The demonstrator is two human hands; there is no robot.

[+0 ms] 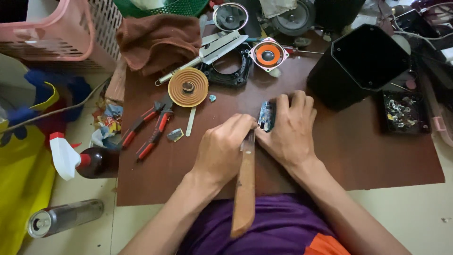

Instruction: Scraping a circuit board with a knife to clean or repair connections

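Observation:
My left hand [225,150] is closed around a tool with a long wooden handle [245,189] that runs back toward my body. Its working end is hidden under my fingers, next to a small blue circuit board [265,116]. My right hand [291,126] rests on the brown table [377,156] and pins that board down with its fingers. Both hands meet at the board near the table's middle.
Red-handled pliers [150,127], a round copper-coloured coil disc [188,87], a metal blade tool [207,54], an orange speaker cone [268,55], a black speaker box [361,63], a brown cloth [158,40] and a parts tray [405,112] lie around. A spray bottle [80,160] and can [63,217] sit on the floor at left.

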